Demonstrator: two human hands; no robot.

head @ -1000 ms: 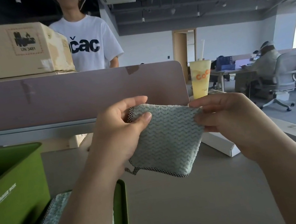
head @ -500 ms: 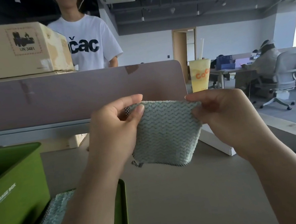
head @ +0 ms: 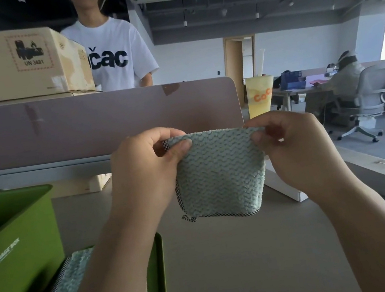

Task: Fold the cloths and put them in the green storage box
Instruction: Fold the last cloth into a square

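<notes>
Levelled since earlier, the cloth [head: 218, 174] hangs above the tabletop [head: 243, 264]; left hand [head: 144, 168] and right hand [head: 298, 149] pinch its top corners.

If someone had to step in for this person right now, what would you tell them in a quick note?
Left hand: pinches the top left corner of the teal cloth.
Right hand: pinches its top right corner.
It hangs above the table, apparently folded small.
Green storage box stands open at left; a second teal cloth lies in a low green container beside it.
Left: put the held cloth in the box.
</notes>
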